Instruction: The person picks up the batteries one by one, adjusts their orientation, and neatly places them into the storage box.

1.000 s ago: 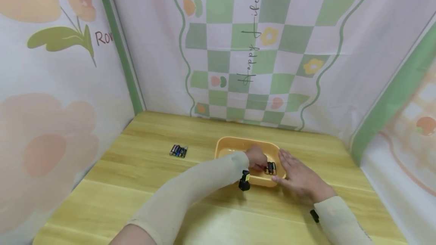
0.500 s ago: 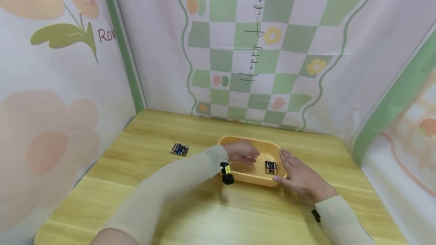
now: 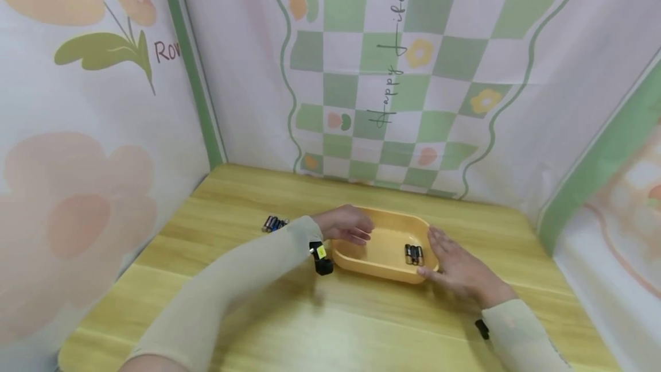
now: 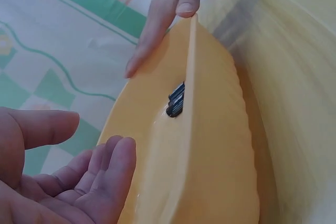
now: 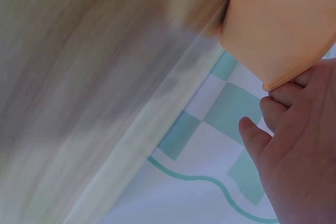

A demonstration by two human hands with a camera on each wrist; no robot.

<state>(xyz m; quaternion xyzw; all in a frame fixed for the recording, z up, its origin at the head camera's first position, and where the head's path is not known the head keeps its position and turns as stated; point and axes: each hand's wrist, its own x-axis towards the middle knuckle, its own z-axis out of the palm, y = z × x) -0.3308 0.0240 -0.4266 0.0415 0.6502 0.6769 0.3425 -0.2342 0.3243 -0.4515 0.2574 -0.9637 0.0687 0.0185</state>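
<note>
At right in the tray (image 3: 387, 237), the probably slippery batteries (image 3: 413, 254) want pinching mid-length, the right hand (image 3: 461, 271) resting straight-fingered against its end, the left hand (image 3: 345, 224) loose and empty.

2 arms (image 3: 222, 283) reach forward, left grip (image 3: 345, 224) loosely curved, right grip (image 3: 462, 268) extended.

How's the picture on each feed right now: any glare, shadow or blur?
Head: pale glare on the near table, soft shadow below the left sleeve; left wrist: slightly washed out, shadow beside the tray, batteries a dark cluster, labels unreadable; right wrist: dim, broad blurry shadow across the table.
</note>
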